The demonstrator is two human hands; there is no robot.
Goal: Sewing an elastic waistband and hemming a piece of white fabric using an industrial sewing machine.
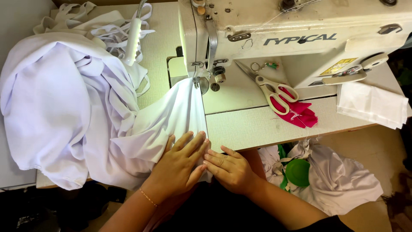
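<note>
At the front edge of the pale speckled sewing surface (257,126), both hands lie flat on a length of thin white woven cloth (180,114). The left hand (180,165) rests palm down with its fingers spread and released, pressing the folded edge; the right hand (229,169) lies just beside it, fingertips touching the same edge, not clenched and not gripping. The cloth runs from under the hands up to the needle area of the cream-coloured industrial sewing machine (296,38), and the rest of it is heaped in loose folds on the left.

The fabric looks light, soft and limp, likely to slide and crease easily, so it seems best held with flat fingers close to the folded edge, one hand on each side of the seam line, rather than pinched.

Near the machine's base lie white-handled scissors (274,92), partly on a scrap of bright pink cloth (300,114). A folded white piece (371,105) sits at the right, and a green round lid (297,172) shows among fabric below.
</note>
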